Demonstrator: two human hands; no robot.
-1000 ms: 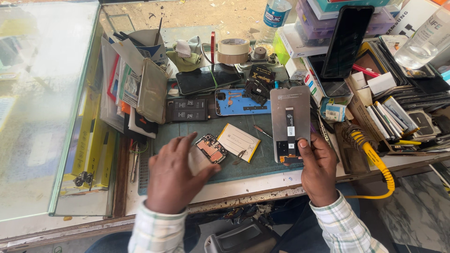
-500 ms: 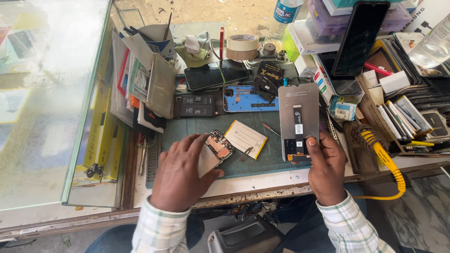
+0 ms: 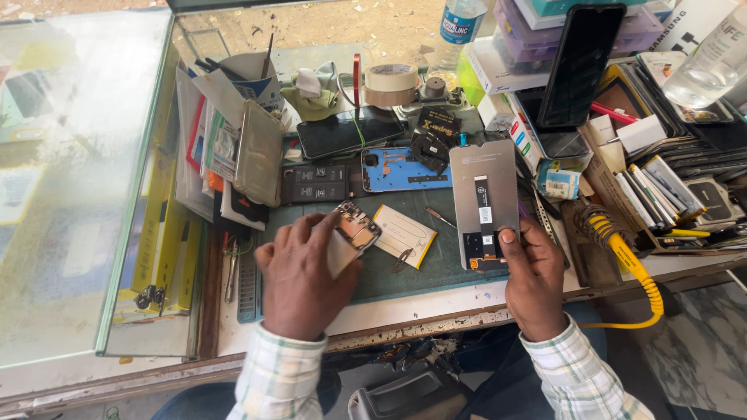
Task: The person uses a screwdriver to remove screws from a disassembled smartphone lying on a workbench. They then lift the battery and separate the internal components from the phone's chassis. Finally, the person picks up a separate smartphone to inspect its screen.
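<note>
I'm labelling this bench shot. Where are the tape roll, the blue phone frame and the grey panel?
Tape roll [image 3: 391, 78], head view, on its top rim.
Blue phone frame [image 3: 389, 173], head view, on its left half.
Grey panel [image 3: 482, 167], head view, on its upper bare part.

The small circuit board [image 3: 355, 233] has been turned in the left hand [image 3: 307, 278], its fingers [image 3: 323, 225] now drawn closer over it. The grey display panel [image 3: 485, 204] has been shifted slightly by the right hand [image 3: 535, 281], with the thumb now laid on its lower edge.
</note>
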